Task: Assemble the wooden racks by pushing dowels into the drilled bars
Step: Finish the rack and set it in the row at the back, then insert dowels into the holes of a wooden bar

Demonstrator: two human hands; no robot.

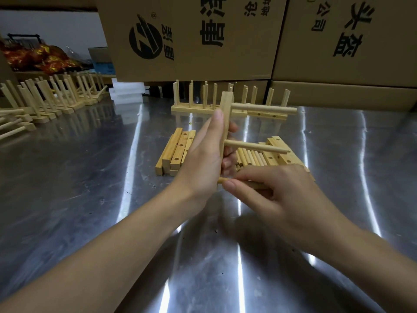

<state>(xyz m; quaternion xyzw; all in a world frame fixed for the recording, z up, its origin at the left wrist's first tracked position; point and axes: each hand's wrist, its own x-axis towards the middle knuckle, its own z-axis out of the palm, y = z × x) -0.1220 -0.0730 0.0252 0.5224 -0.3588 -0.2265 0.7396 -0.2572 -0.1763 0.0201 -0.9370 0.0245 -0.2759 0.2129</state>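
Observation:
My left hand (204, 154) grips a drilled wooden bar (226, 118) held upright above the steel table. Two dowels stick out of the bar to the right: an upper dowel (264, 108) and a middle dowel (257, 147). My right hand (268, 190) pinches a third dowel (222, 180) between thumb and fingers, its left end at the bar's lower end. Most of that dowel is hidden inside my fingers. Behind my hands lie loose dowels (252, 158) and a stack of drilled bars (178, 152).
More drilled bars (282, 152) lie right of the loose dowels. Finished racks (203, 105) stand at the back centre, and a row of finished racks (56, 96) fills the far left. Large cardboard boxes (203, 37) wall off the back. The steel table (90, 188) is shiny.

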